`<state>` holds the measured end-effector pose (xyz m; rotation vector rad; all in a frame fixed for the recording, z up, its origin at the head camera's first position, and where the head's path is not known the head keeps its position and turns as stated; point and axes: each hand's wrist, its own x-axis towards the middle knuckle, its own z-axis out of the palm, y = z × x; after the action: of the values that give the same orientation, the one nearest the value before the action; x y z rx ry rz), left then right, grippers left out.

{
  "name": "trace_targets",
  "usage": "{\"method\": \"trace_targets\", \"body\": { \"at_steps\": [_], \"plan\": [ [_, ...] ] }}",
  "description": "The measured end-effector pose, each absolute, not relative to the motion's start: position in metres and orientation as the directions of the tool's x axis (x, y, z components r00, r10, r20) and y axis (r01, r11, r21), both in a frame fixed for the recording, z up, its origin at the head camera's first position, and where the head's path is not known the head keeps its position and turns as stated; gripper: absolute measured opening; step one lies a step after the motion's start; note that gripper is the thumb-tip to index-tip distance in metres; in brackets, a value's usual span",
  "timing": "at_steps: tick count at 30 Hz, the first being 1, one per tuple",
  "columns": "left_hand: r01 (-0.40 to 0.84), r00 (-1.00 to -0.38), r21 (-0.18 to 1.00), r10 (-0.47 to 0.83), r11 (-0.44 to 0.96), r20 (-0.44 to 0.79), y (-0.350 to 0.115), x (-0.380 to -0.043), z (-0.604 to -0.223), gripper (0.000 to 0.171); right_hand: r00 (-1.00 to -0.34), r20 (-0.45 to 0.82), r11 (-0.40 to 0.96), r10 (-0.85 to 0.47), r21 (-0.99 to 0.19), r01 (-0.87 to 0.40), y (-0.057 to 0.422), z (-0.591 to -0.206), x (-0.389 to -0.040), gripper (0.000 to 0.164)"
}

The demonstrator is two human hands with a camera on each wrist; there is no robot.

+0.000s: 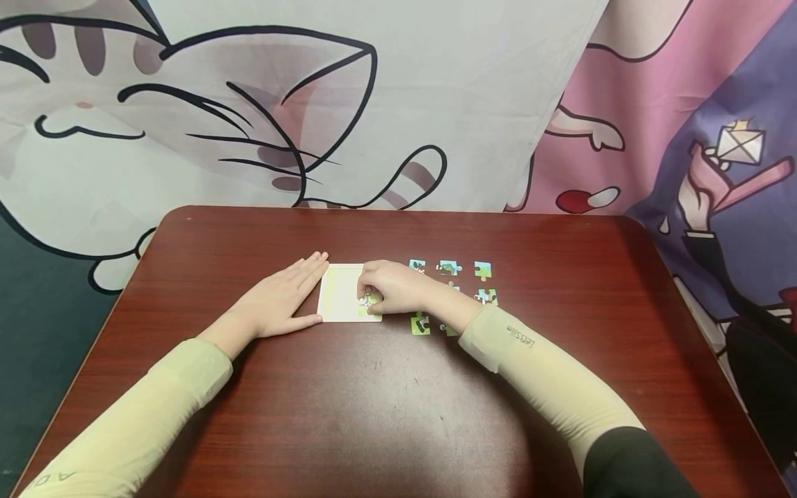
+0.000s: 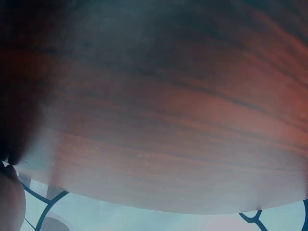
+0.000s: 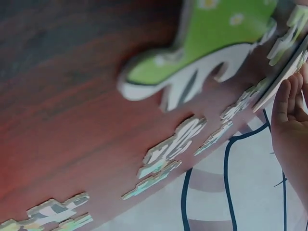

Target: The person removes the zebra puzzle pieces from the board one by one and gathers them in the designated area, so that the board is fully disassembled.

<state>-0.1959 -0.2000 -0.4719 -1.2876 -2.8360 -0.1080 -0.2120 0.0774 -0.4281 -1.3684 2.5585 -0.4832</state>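
A pale, framed puzzle board [image 1: 340, 290] lies on the brown table. My left hand [image 1: 280, 299] rests flat at its left side, fingers straight, with the thumb and fingertips at the board's edge. With curled fingers and thumb my right hand [image 1: 398, 285] pinches a green and white jigsaw piece [image 1: 367, 303] at the board's lower right corner. In the right wrist view that hand [image 3: 291, 115] shows at the right edge, by the board's rim. The left wrist view has only a sliver of the left hand [image 2: 10, 199].
Several loose jigsaw pieces lie right of the board, among them a corner piece [image 1: 482, 270] and a green piece [image 1: 420, 325]. My right forearm hides some. In the right wrist view a large green piece [image 3: 226, 38] is close by. A printed curtain [image 1: 473, 104] hangs behind the table [image 1: 398, 408].
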Motion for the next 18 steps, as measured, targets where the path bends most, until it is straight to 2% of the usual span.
{"method": "trace_targets", "body": {
  "at_steps": [6, 14, 18],
  "plan": [
    [0.751, -0.66, 0.053, 0.751, 0.658, 0.035, -0.2, -0.196, -0.472, 0.093, -0.548, 0.0, 0.508, -0.836, -0.376, -0.775, 0.076, -0.427, -0.212, 0.021],
    [0.75, -0.661, 0.046, 0.749, 0.66, 0.033, -0.199, -0.195, -0.47, 0.092, -0.569, 0.002, 0.499, -0.822, -0.476, -0.724, 0.077, -0.421, -0.212, 0.007],
    [0.749, -0.662, 0.043, 0.749, 0.661, 0.032, -0.199, -0.195, -0.47, 0.092, -0.566, 0.005, 0.489, -0.824, -0.498, -0.716, 0.077, -0.417, -0.211, 0.006]
  ]
}}
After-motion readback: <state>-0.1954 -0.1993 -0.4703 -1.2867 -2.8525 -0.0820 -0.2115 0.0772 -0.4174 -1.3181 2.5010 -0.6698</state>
